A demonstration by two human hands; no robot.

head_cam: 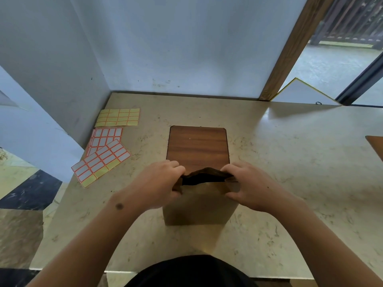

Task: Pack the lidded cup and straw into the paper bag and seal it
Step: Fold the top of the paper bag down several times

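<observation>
1. we see the brown paper bag (200,204) standing upright on the marble-look counter (290,162), just on the near side of the wooden board (198,146) that lies flat on the counter.
2. the left hand (159,183) grips the bag's top left corner, fingers curled over the rim.
3. the right hand (248,183) grips the bag's top right corner, fingers curled over the rim and thumb on the near face.
4. between the two hands the bag's mouth shows as a narrow dark slit, with the far edge arched up; we cannot tell what is inside.
5. left of the wooden board, three label sticker sheets (103,146) lie on the counter by the white wall panel (165,48), two of them overlapping.
6. right of the wooden board, at the frame's edge, a corner of another wooden piece (376,145) shows.
</observation>
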